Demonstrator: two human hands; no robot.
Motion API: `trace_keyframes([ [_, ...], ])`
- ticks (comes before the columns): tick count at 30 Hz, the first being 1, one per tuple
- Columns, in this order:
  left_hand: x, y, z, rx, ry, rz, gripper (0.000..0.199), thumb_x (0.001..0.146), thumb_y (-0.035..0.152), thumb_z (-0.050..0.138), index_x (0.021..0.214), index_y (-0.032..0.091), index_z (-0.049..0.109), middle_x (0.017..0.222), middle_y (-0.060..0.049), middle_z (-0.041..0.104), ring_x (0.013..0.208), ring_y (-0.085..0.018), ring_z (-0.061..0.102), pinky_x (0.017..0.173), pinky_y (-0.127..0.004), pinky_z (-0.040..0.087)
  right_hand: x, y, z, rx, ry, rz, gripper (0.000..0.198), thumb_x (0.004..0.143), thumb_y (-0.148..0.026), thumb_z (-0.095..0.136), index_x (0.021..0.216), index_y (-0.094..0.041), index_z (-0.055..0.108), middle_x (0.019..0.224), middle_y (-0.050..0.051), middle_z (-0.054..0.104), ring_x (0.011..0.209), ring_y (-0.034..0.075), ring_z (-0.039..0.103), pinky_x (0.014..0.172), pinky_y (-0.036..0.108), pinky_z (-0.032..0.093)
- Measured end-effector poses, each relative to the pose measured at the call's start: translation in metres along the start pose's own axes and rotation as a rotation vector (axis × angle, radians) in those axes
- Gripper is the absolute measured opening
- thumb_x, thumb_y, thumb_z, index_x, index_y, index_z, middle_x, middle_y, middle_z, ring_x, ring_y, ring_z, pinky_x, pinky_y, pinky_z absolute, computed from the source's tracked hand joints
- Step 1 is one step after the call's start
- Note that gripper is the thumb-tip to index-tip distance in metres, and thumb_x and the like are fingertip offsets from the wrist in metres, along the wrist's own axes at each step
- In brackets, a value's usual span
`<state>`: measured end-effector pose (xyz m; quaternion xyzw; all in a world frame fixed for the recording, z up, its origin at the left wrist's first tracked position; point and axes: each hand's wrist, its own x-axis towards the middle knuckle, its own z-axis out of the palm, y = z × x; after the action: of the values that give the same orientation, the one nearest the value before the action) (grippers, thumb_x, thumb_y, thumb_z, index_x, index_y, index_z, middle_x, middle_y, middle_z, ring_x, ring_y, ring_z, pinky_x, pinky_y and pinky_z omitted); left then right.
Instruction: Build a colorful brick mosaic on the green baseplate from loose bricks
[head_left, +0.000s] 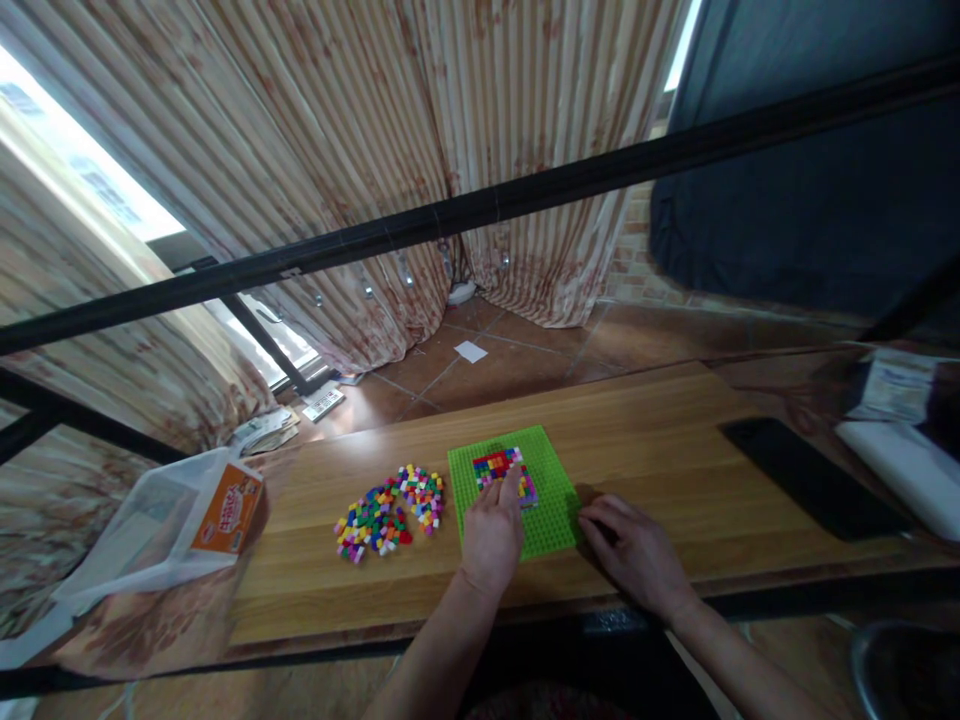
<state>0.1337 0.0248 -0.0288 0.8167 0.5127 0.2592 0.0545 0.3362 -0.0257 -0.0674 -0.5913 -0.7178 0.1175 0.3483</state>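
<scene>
A green studded baseplate [551, 490] lies on the wooden board, with a patch of small coloured bricks [495, 462] fixed on it. My left hand [491, 535] is over the plate, its index finger stretched out onto the right part of the patch. Its other fingers are bent and cover some of the bricks. I see nothing held in that hand. At the plate's right edge rests my right hand [634, 550], fingers curled and fingertips together; whatever they may hold is too small to make out. Left of the plate lies a loose heap of coloured bricks [375, 515].
The wooden board [645, 430] carries a long black object [814, 478] at its right. A clear plastic bin [161, 520] with an orange label stands at the left. A dark metal bar [525, 190] crosses beyond the board, before striped curtains [337, 120].
</scene>
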Motion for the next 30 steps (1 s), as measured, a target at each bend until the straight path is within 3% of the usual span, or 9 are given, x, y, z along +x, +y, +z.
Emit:
trace_keyframes([
  [10, 0.000, 0.013, -0.006, 0.044, -0.102, -0.076, 0.051, 0.085, 0.004, 0.042, 0.134, 0.020, 0.043, 0.104, -0.008, 0.068, 0.094, -0.019, 0.064, 0.085, -0.030, 0.052, -0.005, 0.011, 0.002, -0.007, -0.019, -0.037, 0.025, 0.092, -0.039, 0.046, 0.086, -0.025, 0.066, 0.087, 0.004, 0.066, 0.077, 0.018, 0.064, 0.070, 0.030, 0.051],
  [15, -0.032, 0.012, -0.020, -0.116, 0.044, -0.153, 0.042, 0.088, 0.013, 0.044, 0.129, 0.021, 0.047, 0.110, -0.008, 0.066, 0.099, -0.019, 0.062, 0.088, -0.031, 0.051, -0.010, 0.023, 0.007, -0.042, -0.006, -0.054, 0.028, 0.091, -0.045, 0.047, 0.088, -0.025, 0.066, 0.092, 0.005, 0.067, 0.080, 0.020, 0.065, 0.071, 0.031, 0.051],
  [20, -0.079, -0.034, -0.044, -0.081, 0.235, -0.495, 0.018, 0.085, 0.014, 0.047, 0.094, 0.021, 0.060, 0.088, -0.004, 0.067, 0.086, -0.017, 0.063, 0.077, -0.029, 0.050, -0.012, 0.030, 0.010, -0.041, 0.009, -0.051, 0.034, 0.089, -0.052, 0.045, 0.089, -0.024, 0.066, 0.096, 0.006, 0.067, 0.081, 0.021, 0.066, 0.073, 0.034, 0.051],
  [24, -0.105, -0.082, -0.066, -0.027, 0.329, -0.786, 0.011, 0.082, 0.021, 0.053, 0.090, 0.019, 0.061, 0.081, -0.002, 0.066, 0.075, -0.016, 0.063, 0.068, -0.027, 0.047, -0.012, 0.032, 0.009, -0.065, 0.002, -0.033, 0.035, 0.089, -0.053, 0.044, 0.090, -0.026, 0.066, 0.096, 0.004, 0.068, 0.081, 0.022, 0.066, 0.072, 0.034, 0.051],
  [30, -0.116, -0.112, -0.083, 0.100, 0.319, -0.913, 0.016, 0.082, 0.026, 0.054, 0.093, 0.018, 0.062, 0.090, -0.006, 0.066, 0.079, -0.018, 0.062, 0.071, -0.029, 0.045, -0.012, 0.030, 0.008, -0.055, 0.001, -0.014, 0.037, 0.086, -0.057, 0.044, 0.087, -0.027, 0.066, 0.094, 0.003, 0.068, 0.078, 0.022, 0.066, 0.068, 0.034, 0.051],
])
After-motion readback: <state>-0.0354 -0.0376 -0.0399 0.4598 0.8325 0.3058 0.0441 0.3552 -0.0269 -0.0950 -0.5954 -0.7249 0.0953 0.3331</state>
